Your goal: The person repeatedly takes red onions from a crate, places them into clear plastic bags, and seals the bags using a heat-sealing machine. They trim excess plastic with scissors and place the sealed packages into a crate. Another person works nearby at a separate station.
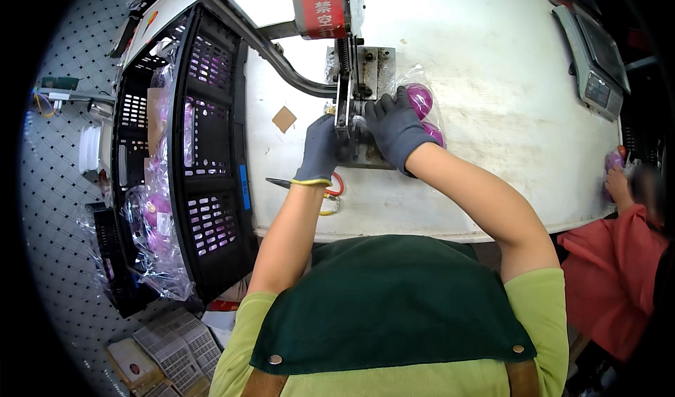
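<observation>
A bench-mounted bag clipping machine [345,88] stands in front of me, its metal base on the white table. My right hand [396,128], in a dark grey glove, grips a clear plastic bag [437,101] just right of the machine's jaw. Round purple vegetables [420,100] show through the bag, partly covered by that hand. Bunched clear film [359,121] reaches from the bag into the jaw. My left hand [319,149], gloved alike with a yellow cuff edge, is at the jaw's left side. Its fingertips are hidden behind the machine, so its grip does not show.
Scissors [337,185] with red and yellow handles lie below my left wrist. Left of the table stands a black plastic crate [211,149] with bagged purple vegetables. A brown card square [285,119] lies nearby. Right are a digital scale [598,62] and another person's red sleeve [611,270].
</observation>
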The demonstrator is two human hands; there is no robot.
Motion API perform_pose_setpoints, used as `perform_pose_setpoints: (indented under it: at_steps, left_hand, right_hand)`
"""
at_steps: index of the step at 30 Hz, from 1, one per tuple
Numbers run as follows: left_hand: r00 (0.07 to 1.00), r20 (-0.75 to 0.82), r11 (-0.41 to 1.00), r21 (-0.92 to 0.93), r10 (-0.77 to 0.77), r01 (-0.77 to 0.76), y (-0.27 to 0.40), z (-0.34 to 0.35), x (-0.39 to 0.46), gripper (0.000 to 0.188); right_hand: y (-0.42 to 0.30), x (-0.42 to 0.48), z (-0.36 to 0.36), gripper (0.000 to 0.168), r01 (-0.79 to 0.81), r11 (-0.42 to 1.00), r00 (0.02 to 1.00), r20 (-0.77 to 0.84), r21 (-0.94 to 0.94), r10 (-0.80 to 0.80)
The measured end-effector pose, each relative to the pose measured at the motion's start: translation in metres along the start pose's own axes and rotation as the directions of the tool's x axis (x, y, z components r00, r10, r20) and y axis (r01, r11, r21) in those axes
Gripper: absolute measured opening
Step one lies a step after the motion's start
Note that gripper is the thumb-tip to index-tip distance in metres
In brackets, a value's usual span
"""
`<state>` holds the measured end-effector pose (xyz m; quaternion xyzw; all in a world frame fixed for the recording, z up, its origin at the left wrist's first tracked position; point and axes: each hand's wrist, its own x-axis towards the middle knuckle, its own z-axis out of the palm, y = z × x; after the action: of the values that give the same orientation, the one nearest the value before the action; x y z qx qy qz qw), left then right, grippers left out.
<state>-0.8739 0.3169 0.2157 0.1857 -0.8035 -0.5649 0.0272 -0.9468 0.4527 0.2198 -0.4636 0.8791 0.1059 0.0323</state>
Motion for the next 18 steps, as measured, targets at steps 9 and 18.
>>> perform_pose_setpoints:
  at_steps: [9,18]
  left_hand:
    - [0.866,0.275,0.635,-0.593,-0.417,0.494,0.015,-0.006,0.002,0.013]
    - [0.882,0.302,0.598,-0.651,-0.361,0.467,-0.035,-0.009,0.018,0.013]
  right_hand:
    - [0.168,0.074,-0.114,0.037,0.207,0.363,0.823,-0.362,0.908,0.437]
    - [0.022,-0.068,-0.250,0.016,0.635,0.640,0.767,-0.451,0.434,-0.455]
